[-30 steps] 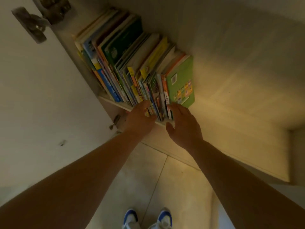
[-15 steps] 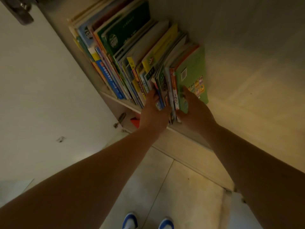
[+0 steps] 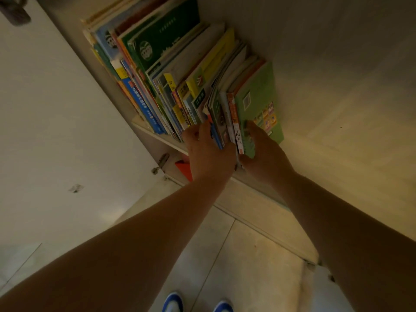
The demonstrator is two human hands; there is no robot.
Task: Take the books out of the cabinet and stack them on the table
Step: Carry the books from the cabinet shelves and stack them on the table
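Green-covered, the outermost book (image 3: 258,102) stands at the right end of a leaning row of books (image 3: 171,86) on the cabinet shelf (image 3: 337,136). At that end, the left hand (image 3: 209,154) has its fingers curled in between spines, gripping a few books, while the right hand (image 3: 263,154) presses flat against the green cover with its thumb under the bottom edges. Left of the row hangs the open cabinet door (image 3: 56,120).

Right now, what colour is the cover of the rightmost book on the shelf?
Light green, seen in the head view: the rightmost book, held by the right hand.
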